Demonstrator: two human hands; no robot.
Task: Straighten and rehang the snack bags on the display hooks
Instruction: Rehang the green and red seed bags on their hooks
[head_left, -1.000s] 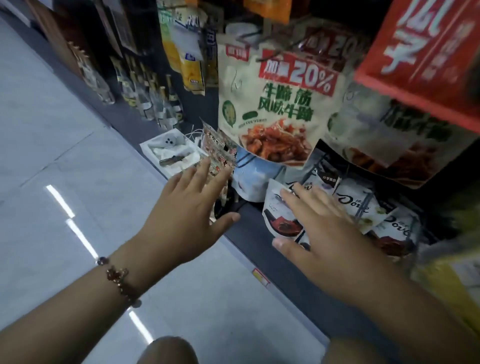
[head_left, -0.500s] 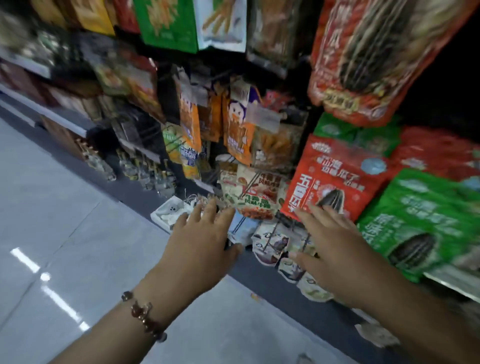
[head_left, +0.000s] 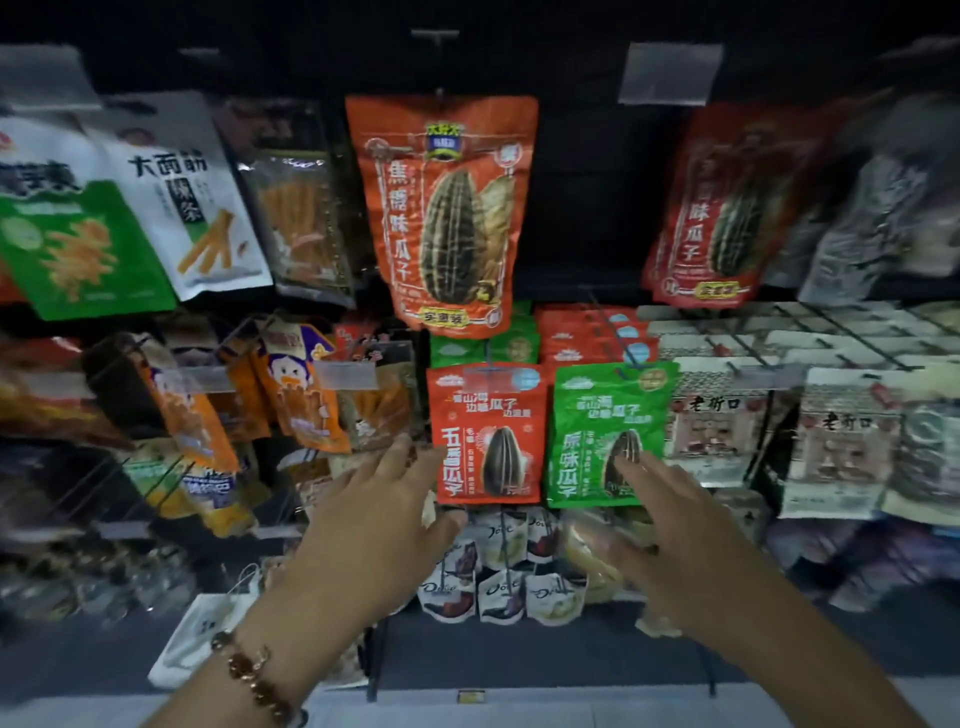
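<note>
The head view looks straight at a dark display rack full of hanging snack bags. Both hands reach up toward the middle row with the fingers straight and spread, and neither one holds anything.

The left hand (head_left: 374, 535) is in front of the lower left corner of a small red bag (head_left: 488, 431) of sunflower seeds. Its fingertips are at the left edge of this bag, but I cannot tell if they touch it. A bead bracelet (head_left: 254, 675) is on the left wrist.

The right hand (head_left: 675, 540) has its fingertips over the lower right part of a small green bag (head_left: 610, 431), which hangs just beside the red one on the right. Contact here is also not clear. Both bags hang upright on their hooks, with more bags of the same kind behind them.

Above them a large orange bag (head_left: 447, 208) of seeds hangs a little tilted, and a similar large red bag (head_left: 727, 208) hangs well apart on the right. On the upper left hangs a white bag (head_left: 182, 197) with a green bag (head_left: 72, 234) beside it. Below the hands there are small chocolate packets (head_left: 498, 571). At the bottom left a white box (head_left: 202, 634) lies near the floor. The edges of the view are blurred
</note>
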